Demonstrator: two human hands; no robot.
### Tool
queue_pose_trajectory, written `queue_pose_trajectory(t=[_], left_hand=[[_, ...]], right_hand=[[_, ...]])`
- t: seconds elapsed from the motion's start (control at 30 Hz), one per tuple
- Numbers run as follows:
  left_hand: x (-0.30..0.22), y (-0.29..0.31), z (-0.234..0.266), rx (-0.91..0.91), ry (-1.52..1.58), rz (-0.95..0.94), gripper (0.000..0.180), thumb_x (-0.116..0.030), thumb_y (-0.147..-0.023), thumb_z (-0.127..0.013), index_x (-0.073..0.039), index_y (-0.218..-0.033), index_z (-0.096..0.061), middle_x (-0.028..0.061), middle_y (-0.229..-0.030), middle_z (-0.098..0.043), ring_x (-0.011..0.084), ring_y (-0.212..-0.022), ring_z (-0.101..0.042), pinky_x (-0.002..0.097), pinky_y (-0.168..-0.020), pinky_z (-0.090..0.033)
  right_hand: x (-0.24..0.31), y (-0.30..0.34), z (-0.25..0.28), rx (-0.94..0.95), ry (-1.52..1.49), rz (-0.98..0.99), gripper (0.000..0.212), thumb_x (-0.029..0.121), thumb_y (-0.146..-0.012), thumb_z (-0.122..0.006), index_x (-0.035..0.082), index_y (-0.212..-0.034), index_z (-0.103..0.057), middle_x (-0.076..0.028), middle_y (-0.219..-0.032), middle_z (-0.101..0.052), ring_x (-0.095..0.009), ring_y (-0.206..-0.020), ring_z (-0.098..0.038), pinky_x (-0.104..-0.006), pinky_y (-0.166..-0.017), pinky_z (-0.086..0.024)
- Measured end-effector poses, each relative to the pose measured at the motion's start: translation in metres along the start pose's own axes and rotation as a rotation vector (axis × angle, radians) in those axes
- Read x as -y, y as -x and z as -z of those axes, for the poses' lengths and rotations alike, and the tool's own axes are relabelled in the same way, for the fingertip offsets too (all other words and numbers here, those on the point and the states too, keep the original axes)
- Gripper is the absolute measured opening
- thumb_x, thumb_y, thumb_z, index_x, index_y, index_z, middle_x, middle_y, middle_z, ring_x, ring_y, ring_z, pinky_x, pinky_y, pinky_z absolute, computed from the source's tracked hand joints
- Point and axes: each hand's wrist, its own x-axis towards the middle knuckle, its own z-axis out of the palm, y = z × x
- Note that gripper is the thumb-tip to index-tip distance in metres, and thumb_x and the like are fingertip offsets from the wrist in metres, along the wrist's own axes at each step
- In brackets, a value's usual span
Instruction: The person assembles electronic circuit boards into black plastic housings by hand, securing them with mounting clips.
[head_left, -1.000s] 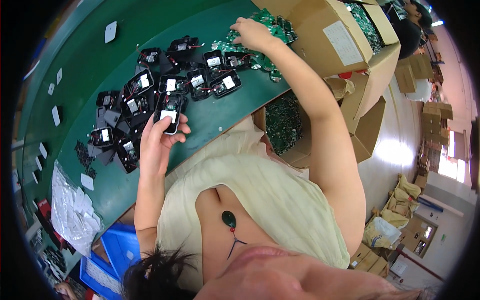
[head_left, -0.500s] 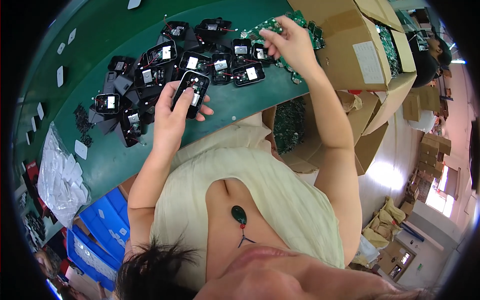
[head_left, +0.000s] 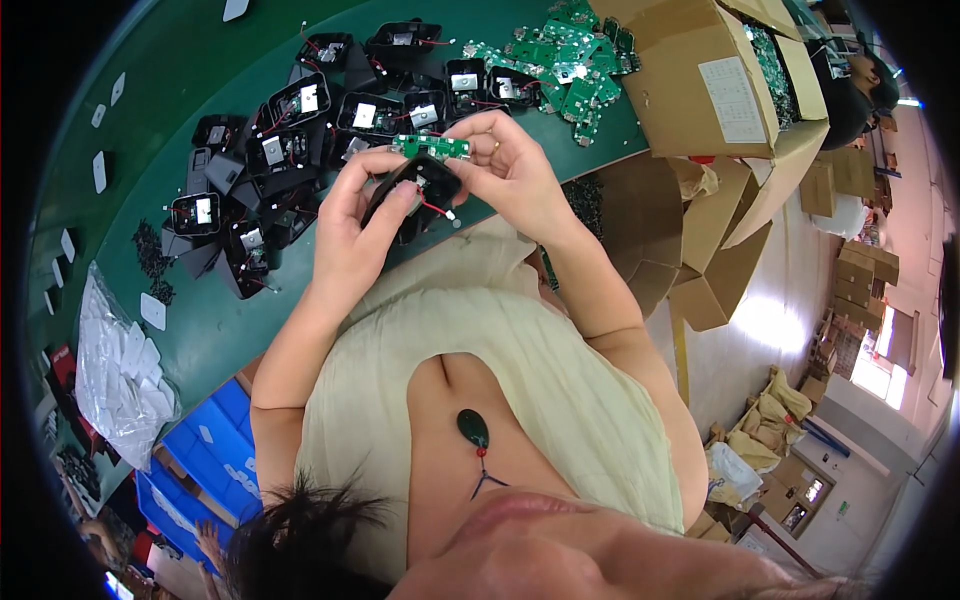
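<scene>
Green bench [head_left: 240,330] strewn with black housings [head_left: 290,150], green circuit boards [head_left: 560,50].

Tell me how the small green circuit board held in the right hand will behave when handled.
The green circuit board looks thin and flat, so probably stiff and light. The right hand pinches it by fingers alone. Its exposed components suggest it is fragile.

The person wears a pale cream sleeveless top [head_left: 520,360] of crinkled fabric with a deep neckline. Both arms are bare up from each hand. A thin ring [head_left: 495,147] sits on one right-hand finger. A dark green oval pendant [head_left: 473,428] hangs on a dark cord with a small red bead.
</scene>
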Motion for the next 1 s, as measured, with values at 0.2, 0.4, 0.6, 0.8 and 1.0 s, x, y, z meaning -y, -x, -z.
queue_pose_trajectory(t=[0.2, 0.4, 0.6, 0.8, 1.0], left_hand=[[-0.005, 0.003, -0.004, -0.116, 0.102, 0.112, 0.015, -0.011, -0.089, -0.044, 0.000, -0.100, -0.046, 0.0103, -0.090, -0.057, 0.0161, -0.066, -0.060, 0.0236, -0.055, -0.048], [0.001, -0.002, -0.001, -0.131, 0.146, 0.216, 0.010, -0.011, -0.089, -0.045, -0.001, -0.091, -0.045, 0.0089, -0.079, -0.058, 0.0153, -0.057, -0.060, 0.0233, -0.047, -0.046], [0.008, 0.000, 0.001, -0.147, -0.025, 0.152, 0.008, -0.008, -0.088, -0.046, -0.002, -0.093, -0.048, 0.0045, -0.082, -0.055, 0.0073, -0.069, -0.052, 0.0207, -0.056, -0.045], [0.006, 0.003, -0.001, -0.154, -0.008, 0.153, 0.009, -0.007, -0.088, -0.046, -0.001, -0.095, -0.048, 0.0042, -0.084, -0.054, 0.0074, -0.074, -0.052, 0.0209, -0.058, -0.047], [-0.007, 0.005, -0.005, -0.088, 0.113, 0.174, 0.017, -0.006, -0.087, -0.046, 0.000, -0.103, -0.044, 0.0069, -0.088, -0.056, 0.0155, -0.075, -0.061, 0.0242, -0.053, -0.051]], right_hand=[[0.007, 0.011, 0.011, -0.085, 0.238, -0.023, 0.009, 0.004, -0.086, -0.052, 0.000, -0.095, -0.051, -0.005, -0.072, -0.059, -0.007, -0.059, -0.055, -0.0178, -0.051, -0.043], [0.032, 0.024, -0.009, -0.148, 0.031, 0.030, 0.008, 0.005, -0.086, -0.052, -0.001, -0.092, -0.053, -0.005, -0.067, -0.059, -0.006, -0.053, -0.054, -0.0166, -0.046, -0.040], [0.034, 0.020, -0.017, -0.063, 0.007, 0.030, 0.008, 0.004, -0.086, -0.053, -0.001, -0.093, -0.054, -0.003, -0.068, -0.059, -0.005, -0.056, -0.056, -0.0148, -0.045, -0.040], [0.031, 0.017, -0.016, -0.032, 0.022, 0.000, 0.008, 0.005, -0.086, -0.054, 0.000, -0.092, -0.054, -0.002, -0.070, -0.059, -0.004, -0.058, -0.056, -0.0153, -0.047, -0.041], [0.018, 0.017, -0.012, -0.012, 0.165, 0.033, 0.008, 0.004, -0.085, -0.055, 0.000, -0.091, -0.053, -0.003, -0.073, -0.058, -0.005, -0.062, -0.055, -0.0175, -0.053, -0.044]])
